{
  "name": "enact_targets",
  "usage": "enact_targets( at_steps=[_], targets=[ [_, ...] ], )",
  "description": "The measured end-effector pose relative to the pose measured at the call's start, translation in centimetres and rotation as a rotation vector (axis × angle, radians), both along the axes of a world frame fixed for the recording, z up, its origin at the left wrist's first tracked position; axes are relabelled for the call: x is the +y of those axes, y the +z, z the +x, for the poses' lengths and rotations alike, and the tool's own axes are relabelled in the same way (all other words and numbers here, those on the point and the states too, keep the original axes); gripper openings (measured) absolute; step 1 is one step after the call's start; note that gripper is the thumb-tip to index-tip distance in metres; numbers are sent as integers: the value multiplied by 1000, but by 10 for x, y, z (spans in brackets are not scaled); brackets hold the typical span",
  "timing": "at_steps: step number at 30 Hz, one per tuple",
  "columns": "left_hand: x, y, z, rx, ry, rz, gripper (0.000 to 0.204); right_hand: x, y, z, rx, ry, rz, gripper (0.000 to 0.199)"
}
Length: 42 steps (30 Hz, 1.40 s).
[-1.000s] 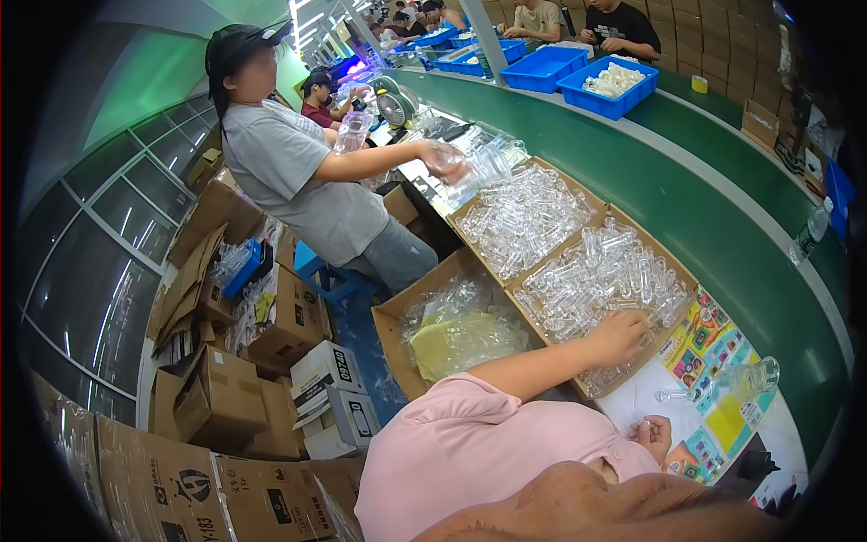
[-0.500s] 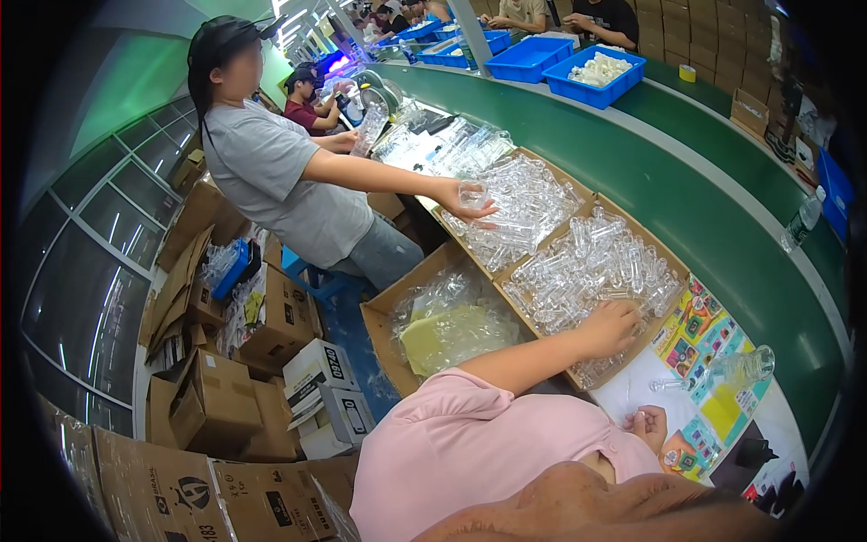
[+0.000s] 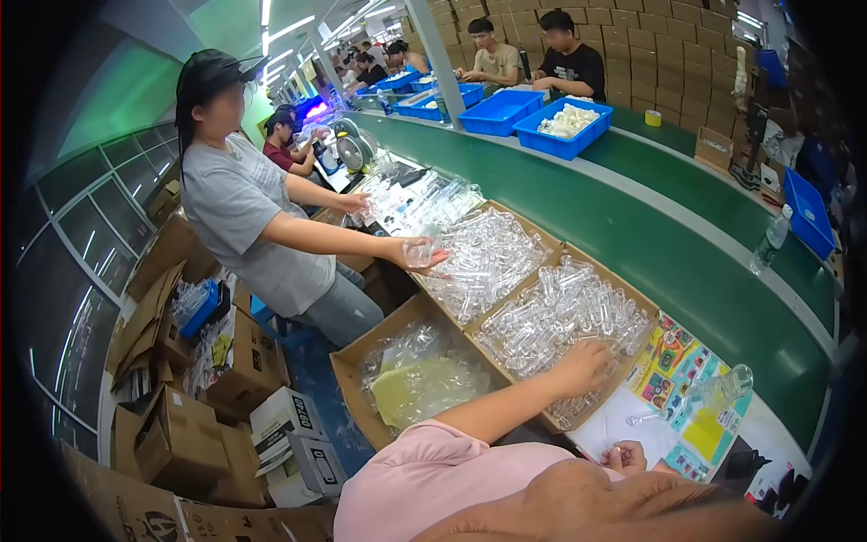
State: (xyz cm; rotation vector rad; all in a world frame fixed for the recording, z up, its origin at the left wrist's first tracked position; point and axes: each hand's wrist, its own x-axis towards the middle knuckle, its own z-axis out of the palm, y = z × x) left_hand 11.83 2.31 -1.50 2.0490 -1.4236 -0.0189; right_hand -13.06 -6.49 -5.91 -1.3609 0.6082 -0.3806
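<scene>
The left hand (image 3: pixel 582 366) is down in a brown box (image 3: pixel 625 286) of clear plastic pieces (image 3: pixel 562 307). The right hand (image 3: pixel 625 457) curls by the white table (image 3: pixel 607 423). Nearby, a person in gray (image 3: pixel 237 191) has a clear cup (image 3: pixel 417 253) in one hand.

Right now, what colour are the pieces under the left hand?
The pieces are clear and colourless, showing best in the head view.

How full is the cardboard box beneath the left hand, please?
Largely full: clear plastic pieces are heaped across the box.
</scene>
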Motion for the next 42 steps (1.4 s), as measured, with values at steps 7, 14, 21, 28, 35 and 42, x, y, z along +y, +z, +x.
enact_targets(
  at_steps=[7, 14, 21, 28, 35, 42],
  targets=[
    [-6, 1, 13, -29, 95, -231, 30, 0, -1, 4, -27, 54, -153, 10],
    [-2, 2, 13, 20, 145, -33, 28, 2, 2, 6, -59, 103, -202, 9],
    [-5, 4, 10, 91, 132, -9, 27, 3, 5, 3, -69, 95, -209, 8],
    [-2, 15, 9, 115, 124, 42, 27, 4, 6, 4, -111, 96, -232, 9],
    [-1, 15, 7, 140, 132, -28, 22, 5, 12, 2, -101, 97, -235, 9],
    [-2, 10, 9, 126, 119, -27, 24, 6, 12, 0, -113, 89, -232, 10]
  ],
)
